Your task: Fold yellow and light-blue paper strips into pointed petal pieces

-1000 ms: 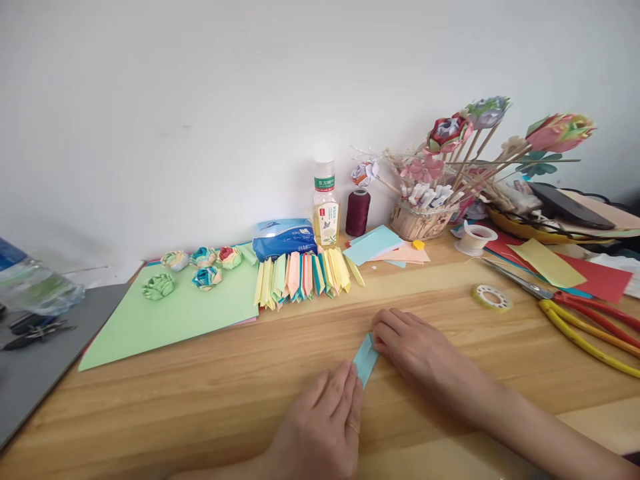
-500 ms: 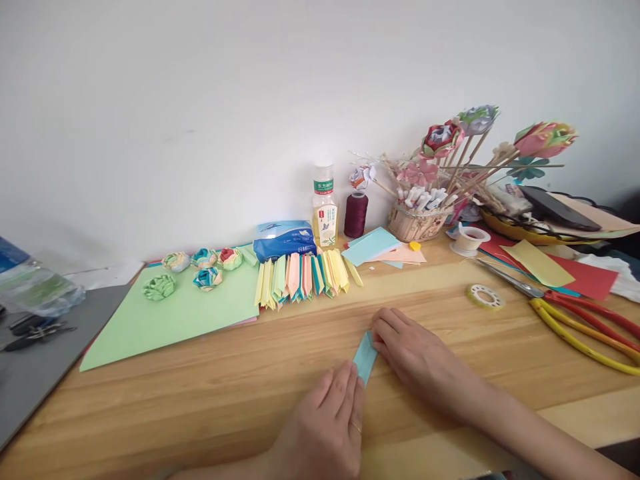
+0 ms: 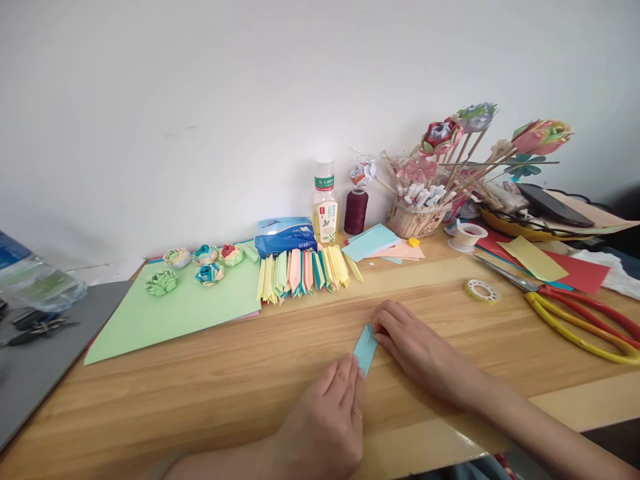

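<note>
A small folded strip of blue paper [image 3: 365, 349] lies on the wooden table between my hands. My left hand [image 3: 327, 413] presses its fingers, held together, on the near left edge of the strip. At the far end, my right hand [image 3: 415, 347] pinches the paper's upper right corner, with the fingertips curled over and partly hidden. Beyond the hands stands a row of folded paper strips [image 3: 305, 272] in yellow, green, pink and blue. Behind it to the right is a stack of flat blue and pink paper slips [image 3: 373, 241].
Scissors [image 3: 550, 293] with red and yellow handles and a roll of tape [image 3: 481, 291] lie to the right. Green sheets [image 3: 175, 327] with several paper flowers [image 3: 209, 274] are at left. A bottle [image 3: 326, 207], thread spool [image 3: 356, 212] and flower basket [image 3: 417, 220] line the wall.
The hands and the blue paper keep nearly the same places on the table. The view has shifted slightly, so the near table edge shows more.
</note>
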A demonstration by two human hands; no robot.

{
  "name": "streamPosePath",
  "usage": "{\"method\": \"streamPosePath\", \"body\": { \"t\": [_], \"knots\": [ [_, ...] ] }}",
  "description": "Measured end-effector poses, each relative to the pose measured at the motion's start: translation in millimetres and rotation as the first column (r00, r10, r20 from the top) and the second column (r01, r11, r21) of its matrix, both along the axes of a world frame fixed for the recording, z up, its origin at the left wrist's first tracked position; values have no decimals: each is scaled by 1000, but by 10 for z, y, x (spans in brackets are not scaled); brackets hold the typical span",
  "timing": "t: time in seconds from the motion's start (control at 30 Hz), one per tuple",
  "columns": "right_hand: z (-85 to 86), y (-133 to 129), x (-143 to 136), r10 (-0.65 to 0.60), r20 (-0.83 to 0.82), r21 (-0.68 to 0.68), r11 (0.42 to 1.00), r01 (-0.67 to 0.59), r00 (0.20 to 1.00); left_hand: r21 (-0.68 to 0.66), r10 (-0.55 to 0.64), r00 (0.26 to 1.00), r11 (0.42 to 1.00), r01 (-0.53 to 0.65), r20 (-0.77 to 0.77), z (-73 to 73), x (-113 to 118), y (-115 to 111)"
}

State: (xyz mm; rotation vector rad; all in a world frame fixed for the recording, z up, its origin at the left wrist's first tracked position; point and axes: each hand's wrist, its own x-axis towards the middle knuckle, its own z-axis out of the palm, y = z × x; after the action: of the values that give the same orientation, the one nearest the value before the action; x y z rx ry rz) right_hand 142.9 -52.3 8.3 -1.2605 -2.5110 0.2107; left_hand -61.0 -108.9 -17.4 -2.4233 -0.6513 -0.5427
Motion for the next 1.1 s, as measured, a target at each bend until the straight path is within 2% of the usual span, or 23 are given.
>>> {"method": "streamPosePath", "body": {
  "t": [0.07, 0.13, 0.2, 0.27, 0.43, 0.63, 0.77, 0.9, 1.1],
  "knots": [
    [-12, -81, 32, 48, -24, 86, 995, -46, 999, -9, 0, 1000, 1000, 0, 4, 24, 11, 0],
    [-19, -202, 50, 153, 2, 169, 974, -151, 988, -16, -4, 1000, 1000, 4, 3, 41, 23, -2],
    [-19, -323, 51, 264, 86, 107, 956, -273, 961, -23, -5, 1000, 1000, 6, 3, 46, 33, -8],
    [-16, -398, 48, 315, 136, 28, 947, -321, 939, -25, 6, 1000, 1000, -6, 8, 39, 36, -18],
    [-3, -335, 113, 339, 159, -52, 941, -335, 927, -49, 40, 999, 998, -41, -24, 27, -3, -41],
    [13, -221, 252, 274, 187, -60, 962, -267, 943, -81, 20, 998, 996, -25, -59, 71, -65, -49],
    [6, -217, 275, 269, 162, -46, 963, -265, 950, -77, -13, 997, 997, 7, -76, 117, -87, -38],
    [-12, -231, 270, 240, 203, -75, 970, -229, 949, -72, -35, 995, 997, 29, -95, 151, -96, -27],
    [-16, -284, 270, 231, 249, -97, 972, -213, 941, -71, -11, 998, 997, 6, -62, 100, -79, -35]
  ]
}}
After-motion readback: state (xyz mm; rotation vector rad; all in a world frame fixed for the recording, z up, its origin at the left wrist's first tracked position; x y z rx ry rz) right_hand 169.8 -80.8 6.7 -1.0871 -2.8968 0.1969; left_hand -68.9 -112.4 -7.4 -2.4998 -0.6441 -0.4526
